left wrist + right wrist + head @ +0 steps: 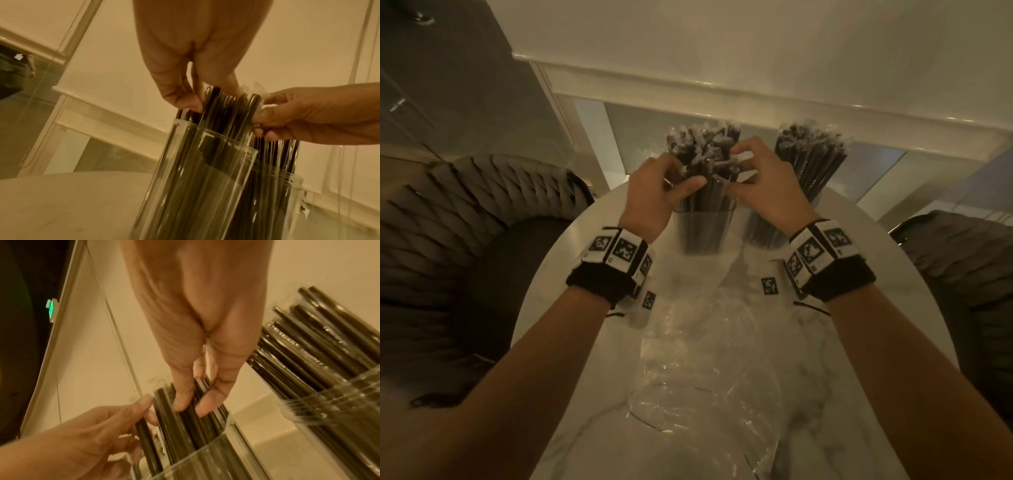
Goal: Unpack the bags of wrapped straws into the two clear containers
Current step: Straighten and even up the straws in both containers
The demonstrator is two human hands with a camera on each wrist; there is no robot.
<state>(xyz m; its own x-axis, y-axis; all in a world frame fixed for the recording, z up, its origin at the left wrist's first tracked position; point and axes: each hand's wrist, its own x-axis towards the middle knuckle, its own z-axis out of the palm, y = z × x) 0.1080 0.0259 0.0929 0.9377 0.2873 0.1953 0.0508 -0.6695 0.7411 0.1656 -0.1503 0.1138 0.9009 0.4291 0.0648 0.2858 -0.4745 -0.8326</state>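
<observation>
Lying nearest on the white table (571,394), crumpled clear bags (709,370) are spread flat. Beyond them, the left hand (654,195) and right hand (767,185) meet over the left clear container (703,233); fingers of both hands pinch the wrapped black straws (705,161) standing upright in it. Just beside it, the right clear container (763,233) holds a second bundle of straws (811,150). Grey chairs (465,222) flank the table.

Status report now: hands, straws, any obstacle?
Left hand and right hand both grip straws in left container. Empty bags lie nearer, not blocking.
</observation>
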